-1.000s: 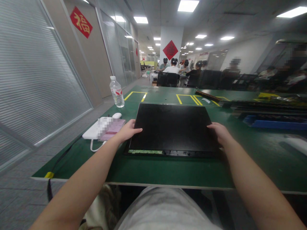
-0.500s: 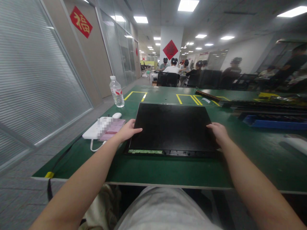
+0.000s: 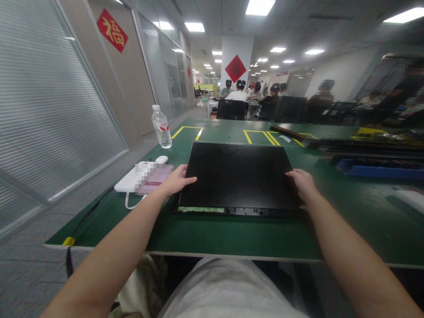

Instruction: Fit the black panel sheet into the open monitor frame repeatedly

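Observation:
A black flat display panel (image 3: 238,176) lies in front of me on the green table (image 3: 232,238). A green circuit strip (image 3: 201,210) shows along the left part of its near edge. My left hand (image 3: 177,180) grips the panel's left edge, thumb on top and the other fingers at the side, partly hidden. My right hand (image 3: 302,183) holds the right edge in the same way, with its lower fingers out of sight.
Left of the panel are a water bottle (image 3: 161,127), a white oval object (image 3: 161,160), a white device with a cable (image 3: 122,181) and a pinkish flat item (image 3: 155,179). Dark strips and a blue tray (image 3: 380,170) lie at the right. Several people sit at tables beyond.

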Tool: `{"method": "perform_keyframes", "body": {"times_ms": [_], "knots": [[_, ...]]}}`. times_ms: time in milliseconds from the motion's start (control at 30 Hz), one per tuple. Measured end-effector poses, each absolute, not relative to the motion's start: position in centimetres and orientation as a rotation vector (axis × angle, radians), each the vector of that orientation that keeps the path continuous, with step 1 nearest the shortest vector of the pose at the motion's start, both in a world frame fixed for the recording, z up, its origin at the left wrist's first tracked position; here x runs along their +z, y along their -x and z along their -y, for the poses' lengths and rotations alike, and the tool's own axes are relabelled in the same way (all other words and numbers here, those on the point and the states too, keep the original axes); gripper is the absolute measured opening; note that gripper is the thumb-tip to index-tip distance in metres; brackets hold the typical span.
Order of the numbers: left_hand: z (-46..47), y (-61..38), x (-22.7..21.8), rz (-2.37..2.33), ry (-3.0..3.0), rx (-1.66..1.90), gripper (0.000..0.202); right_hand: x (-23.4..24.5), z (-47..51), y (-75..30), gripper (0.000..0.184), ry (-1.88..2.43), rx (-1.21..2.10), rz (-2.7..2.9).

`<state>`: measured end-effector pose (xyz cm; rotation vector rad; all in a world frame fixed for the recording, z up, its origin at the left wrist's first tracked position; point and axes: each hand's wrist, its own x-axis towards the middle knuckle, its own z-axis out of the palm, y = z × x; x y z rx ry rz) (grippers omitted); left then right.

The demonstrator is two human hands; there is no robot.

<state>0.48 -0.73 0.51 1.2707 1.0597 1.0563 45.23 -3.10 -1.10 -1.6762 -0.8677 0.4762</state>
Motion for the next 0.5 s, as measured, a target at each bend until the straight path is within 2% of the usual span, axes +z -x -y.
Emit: {"method": "perform_keyframes", "body": {"times_ms": [500], "knots": [[0.8, -0.5, 0.6, -1.058, -1.238, 1.052, 0.058, -1.2, 2.8, -46.0, 0.012, 1.652, 0.524, 0.881]]}}
